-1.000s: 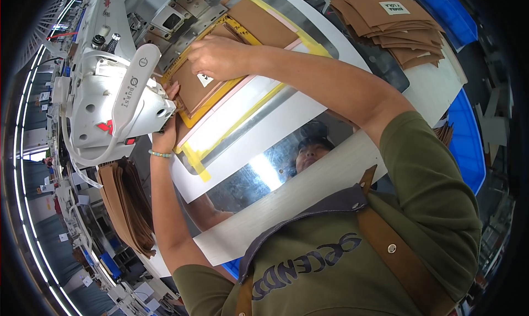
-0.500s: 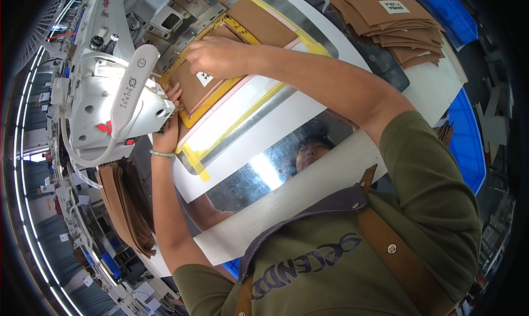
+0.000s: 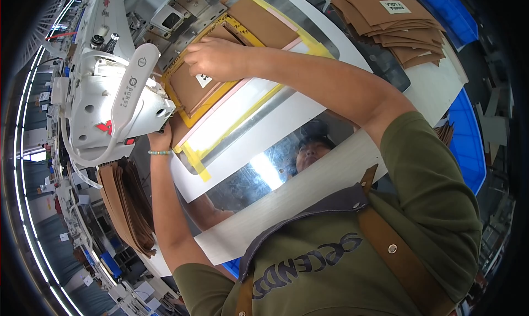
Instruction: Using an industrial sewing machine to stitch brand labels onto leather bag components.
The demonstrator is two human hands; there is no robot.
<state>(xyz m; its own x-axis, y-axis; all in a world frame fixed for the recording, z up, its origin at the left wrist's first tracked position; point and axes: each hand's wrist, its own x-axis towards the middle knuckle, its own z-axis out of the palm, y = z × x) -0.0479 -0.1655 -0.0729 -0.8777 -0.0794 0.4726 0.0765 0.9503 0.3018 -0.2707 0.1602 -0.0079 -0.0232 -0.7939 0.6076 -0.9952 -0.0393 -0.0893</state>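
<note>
My right hand [image 3: 215, 57] reaches across the table, its curled fingertips pressing on a brown piece [image 3: 190, 90] that lies inside a yellow frame [image 3: 193, 119]. A small white label [image 3: 204, 80] sits on the piece just under the fingers. My left hand [image 3: 160, 138], with a beaded bracelet at the wrist, is at the near corner of the frame. It is tucked under the white sewing machine head [image 3: 110, 106], which hides its fingers. Another brown piece [image 3: 262, 21] lies in the frame's far part.
The frame rests on a white panel edged with yellow tape [image 3: 242, 117] over a shiny metal table [image 3: 259, 175]. Stacks of brown pieces lie at the top right [image 3: 397, 24] and hang at the left [image 3: 129, 211]. Blue bins [image 3: 468, 139] stand to the right.
</note>
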